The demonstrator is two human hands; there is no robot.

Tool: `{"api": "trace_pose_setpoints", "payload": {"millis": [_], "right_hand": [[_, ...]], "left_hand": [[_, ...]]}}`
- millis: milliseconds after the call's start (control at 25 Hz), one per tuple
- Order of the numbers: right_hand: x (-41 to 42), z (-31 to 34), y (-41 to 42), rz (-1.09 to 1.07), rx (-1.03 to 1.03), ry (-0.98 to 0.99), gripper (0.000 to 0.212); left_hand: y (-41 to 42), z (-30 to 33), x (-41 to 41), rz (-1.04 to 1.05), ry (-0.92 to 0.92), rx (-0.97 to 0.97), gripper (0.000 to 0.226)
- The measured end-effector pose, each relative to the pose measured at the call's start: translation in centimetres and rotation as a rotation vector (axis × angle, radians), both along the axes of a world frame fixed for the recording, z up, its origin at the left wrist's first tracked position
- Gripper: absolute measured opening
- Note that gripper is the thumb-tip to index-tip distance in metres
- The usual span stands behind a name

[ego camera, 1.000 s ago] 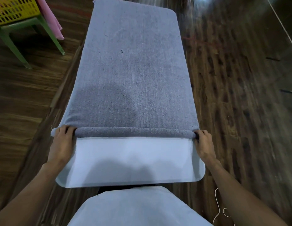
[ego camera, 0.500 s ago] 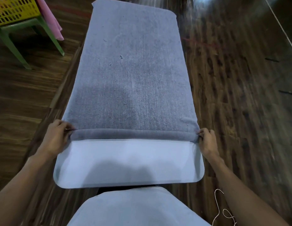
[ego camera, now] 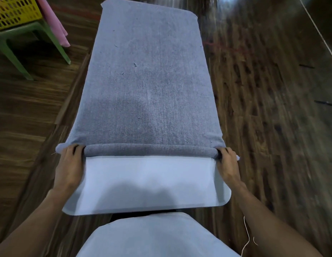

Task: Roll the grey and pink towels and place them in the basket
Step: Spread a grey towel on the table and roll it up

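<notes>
The grey towel lies flat along a narrow white table, its near end turned into a thin roll. My left hand grips the roll's left end. Gripping the right end of that roll is my right hand. At the top left the pink towel hangs beside the yellow basket.
The yellow basket stands on a green stool on the dark wooden floor to the left of the table. A thin white cord dangles by my right forearm. My pale-clothed body fills the bottom middle.
The roll has grown slightly as both hands shifted their grip and turned it further away along the towel. The towel's far part has not moved.
</notes>
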State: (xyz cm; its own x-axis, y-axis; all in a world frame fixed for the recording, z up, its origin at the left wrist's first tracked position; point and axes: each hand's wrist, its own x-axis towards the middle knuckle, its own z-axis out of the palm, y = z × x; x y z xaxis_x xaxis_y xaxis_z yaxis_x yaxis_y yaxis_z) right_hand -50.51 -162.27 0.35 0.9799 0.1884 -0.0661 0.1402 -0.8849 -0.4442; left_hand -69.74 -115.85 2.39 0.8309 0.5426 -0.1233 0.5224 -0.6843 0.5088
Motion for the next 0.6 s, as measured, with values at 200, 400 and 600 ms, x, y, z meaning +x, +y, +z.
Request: {"api": "trace_pose_setpoints", "payload": {"millis": [200,400,600], "right_hand": [[-0.2,0.7,-0.2,-0.100,0.073,0.089,0.025],[-1.0,2.9,-2.0,0.042,0.011,0.219,0.017],[4.3,3.2,-0.9,-0.059,-0.013,0.197,0.020]], "left_hand": [[1.4,-0.7,-1.4,-0.101,0.054,0.094,0.029],[2.9,0.3,-2.3,-0.296,0.075,0.097,0.047],[5.9,0.6,2.2,-0.127,0.108,0.005,0.036]]}}
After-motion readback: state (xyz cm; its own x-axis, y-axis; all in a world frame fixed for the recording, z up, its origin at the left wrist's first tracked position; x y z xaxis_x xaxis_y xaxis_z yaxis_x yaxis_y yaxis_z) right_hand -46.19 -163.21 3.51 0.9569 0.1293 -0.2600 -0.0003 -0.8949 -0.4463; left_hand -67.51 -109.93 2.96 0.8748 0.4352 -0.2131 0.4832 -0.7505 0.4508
